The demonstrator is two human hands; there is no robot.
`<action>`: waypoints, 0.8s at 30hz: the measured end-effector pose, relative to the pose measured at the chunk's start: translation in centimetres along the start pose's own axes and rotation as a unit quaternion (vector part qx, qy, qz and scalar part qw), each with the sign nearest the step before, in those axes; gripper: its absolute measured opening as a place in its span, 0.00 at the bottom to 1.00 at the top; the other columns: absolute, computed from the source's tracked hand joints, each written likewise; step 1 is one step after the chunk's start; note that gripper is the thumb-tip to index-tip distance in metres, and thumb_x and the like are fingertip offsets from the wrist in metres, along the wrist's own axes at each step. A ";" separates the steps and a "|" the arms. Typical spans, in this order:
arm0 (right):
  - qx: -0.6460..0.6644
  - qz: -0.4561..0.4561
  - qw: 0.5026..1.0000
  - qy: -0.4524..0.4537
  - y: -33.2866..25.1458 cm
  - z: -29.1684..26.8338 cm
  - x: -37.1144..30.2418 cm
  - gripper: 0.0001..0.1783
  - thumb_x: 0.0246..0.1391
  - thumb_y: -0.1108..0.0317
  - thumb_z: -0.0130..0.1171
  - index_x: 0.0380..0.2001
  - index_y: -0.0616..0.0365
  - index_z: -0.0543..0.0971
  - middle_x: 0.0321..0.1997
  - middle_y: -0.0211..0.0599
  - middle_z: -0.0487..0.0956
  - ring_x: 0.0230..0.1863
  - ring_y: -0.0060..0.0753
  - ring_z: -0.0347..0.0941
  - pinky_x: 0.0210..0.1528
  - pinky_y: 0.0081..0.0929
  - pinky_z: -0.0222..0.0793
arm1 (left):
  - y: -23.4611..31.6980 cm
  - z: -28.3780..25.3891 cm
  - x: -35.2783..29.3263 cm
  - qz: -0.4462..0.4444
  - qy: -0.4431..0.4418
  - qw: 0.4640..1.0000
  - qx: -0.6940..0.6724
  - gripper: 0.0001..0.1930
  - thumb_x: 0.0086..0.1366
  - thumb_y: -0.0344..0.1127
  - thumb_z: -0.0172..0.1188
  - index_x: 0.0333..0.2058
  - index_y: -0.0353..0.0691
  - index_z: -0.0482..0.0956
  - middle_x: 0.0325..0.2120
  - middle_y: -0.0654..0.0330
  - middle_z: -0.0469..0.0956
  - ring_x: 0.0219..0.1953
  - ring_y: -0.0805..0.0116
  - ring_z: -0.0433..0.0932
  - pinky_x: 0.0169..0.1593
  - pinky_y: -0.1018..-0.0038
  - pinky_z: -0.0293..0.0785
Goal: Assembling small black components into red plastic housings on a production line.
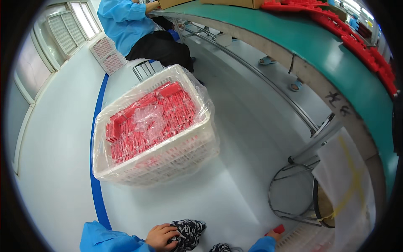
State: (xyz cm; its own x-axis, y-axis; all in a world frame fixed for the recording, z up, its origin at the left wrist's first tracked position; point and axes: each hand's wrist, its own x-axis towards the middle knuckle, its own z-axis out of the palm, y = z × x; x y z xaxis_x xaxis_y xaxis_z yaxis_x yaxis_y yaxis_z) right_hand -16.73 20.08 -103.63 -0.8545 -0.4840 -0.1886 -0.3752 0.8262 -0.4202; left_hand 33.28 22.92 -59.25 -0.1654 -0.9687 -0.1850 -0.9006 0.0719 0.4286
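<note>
My left hand [161, 237] lies on my knee, over black-and-white patterned trousers [189, 233], its fingers spread and holding nothing. At the lower right, my right hand [273, 235] pinches a small flat red piece [279, 229]. Most of that hand is cut off or hidden behind its blue sleeve [263, 244]. Ahead on the floor stands a white plastic basket [174, 145] lined with clear plastic film. Rows of red plastic parts [147, 122] fill it, and crumpled clear film [149, 119] rests on top of them.
A green-topped workbench [294, 35] curves along the right, with red plastic trays [361, 46] on it. Below stand a round metal-framed stool [289, 189] and a hanging white sheet [346, 180]. Another person in blue [126, 21] sits beyond the basket, near a pale crate [108, 54].
</note>
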 end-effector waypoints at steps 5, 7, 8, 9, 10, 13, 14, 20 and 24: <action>0.050 0.029 0.977 -0.203 -5.5 -4.5 -8.0 0.17 0.39 0.61 0.62 0.30 0.63 0.77 0.25 0.41 0.78 0.22 0.39 0.73 0.24 0.35 0.68 | -0.2 0.2 -1.0 -0.026 -0.142 0.990 -0.006 0.19 0.56 0.51 0.55 0.43 0.50 0.77 0.45 0.62 0.75 0.50 0.56 0.71 0.51 0.61 0.70; 0.208 0.037 0.901 -0.380 -8.5 -9.0 -13.2 0.18 0.41 0.59 0.61 0.33 0.61 0.76 0.22 0.34 0.73 0.22 0.31 0.69 0.25 0.33 0.69 | -0.5 -0.3 -1.2 -0.079 -0.219 0.973 -0.008 0.20 0.58 0.53 0.52 0.44 0.49 0.76 0.46 0.58 0.75 0.49 0.53 0.72 0.49 0.58 0.71; 0.298 0.143 0.828 -0.454 -12.2 -13.2 -17.0 0.18 0.43 0.60 0.61 0.36 0.59 0.75 0.23 0.32 0.72 0.22 0.30 0.69 0.25 0.33 0.69 | -0.4 -0.8 -1.4 -0.125 -0.247 0.961 -0.017 0.22 0.59 0.54 0.50 0.45 0.48 0.76 0.46 0.55 0.75 0.49 0.52 0.72 0.48 0.56 0.72; 0.302 0.124 0.795 -0.512 -15.9 -18.3 -20.0 0.16 0.45 0.60 0.60 0.35 0.59 0.75 0.23 0.32 0.72 0.23 0.29 0.69 0.26 0.32 0.69 | -1.0 -0.4 -1.7 -0.133 -0.271 0.954 -0.001 0.23 0.59 0.55 0.49 0.47 0.49 0.75 0.46 0.54 0.74 0.49 0.50 0.72 0.49 0.56 0.71; 0.309 0.110 0.760 -0.561 -18.7 -23.2 -22.2 0.14 0.47 0.61 0.59 0.35 0.58 0.75 0.23 0.32 0.72 0.23 0.29 0.69 0.26 0.31 0.69 | -1.5 -0.2 -1.7 -0.121 -0.310 0.943 0.022 0.24 0.59 0.55 0.48 0.49 0.50 0.73 0.48 0.53 0.73 0.49 0.46 0.71 0.49 0.55 0.71; 0.324 0.110 0.668 -0.661 -24.0 -34.7 -27.4 0.11 0.52 0.60 0.55 0.32 0.57 0.74 0.24 0.33 0.74 0.21 0.26 0.70 0.28 0.29 0.70 | 0.6 -2.0 -2.5 -0.085 -0.386 0.915 0.077 0.32 0.57 0.62 0.49 0.51 0.45 0.71 0.55 0.51 0.66 0.56 0.46 0.64 0.54 0.51 0.65; 0.364 0.082 0.635 -0.676 -25.9 -39.3 -28.3 0.12 0.54 0.58 0.54 0.32 0.56 0.74 0.24 0.33 0.75 0.23 0.27 0.72 0.29 0.29 0.71 | 1.4 -3.4 -1.9 0.034 -0.442 0.895 0.059 0.34 0.57 0.65 0.50 0.53 0.45 0.70 0.56 0.49 0.65 0.56 0.47 0.64 0.57 0.53 0.63; 0.577 0.185 0.541 -0.583 -37.3 -64.4 -33.1 0.25 0.60 0.52 0.46 0.48 0.63 0.71 0.38 0.42 0.79 0.35 0.35 0.76 0.37 0.31 0.73 | 25.7 -25.7 3.6 -0.045 -0.515 0.551 -0.655 0.27 0.66 0.47 0.52 0.59 0.43 0.60 0.50 0.62 0.71 0.46 0.68 0.75 0.46 0.71 0.72; 0.427 -0.039 0.800 -0.419 -41.4 -71.1 -30.6 0.20 0.55 0.55 0.54 0.42 0.61 0.75 0.41 0.44 0.78 0.40 0.42 0.76 0.40 0.37 0.71 | 35.6 -29.3 7.9 -0.127 -0.377 0.647 -0.650 0.12 0.65 0.35 0.52 0.44 0.36 0.73 0.37 0.58 0.78 0.39 0.68 0.78 0.44 0.72 0.74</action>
State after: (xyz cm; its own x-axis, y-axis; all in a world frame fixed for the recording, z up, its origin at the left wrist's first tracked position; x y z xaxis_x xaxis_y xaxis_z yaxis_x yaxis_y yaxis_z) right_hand -0.57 21.19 -17.37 -0.1650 -0.8437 -0.5109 0.2724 0.4589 -0.8457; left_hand 11.72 10.87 -19.52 -0.6687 -0.4835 -0.5648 0.0819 -0.8030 0.5903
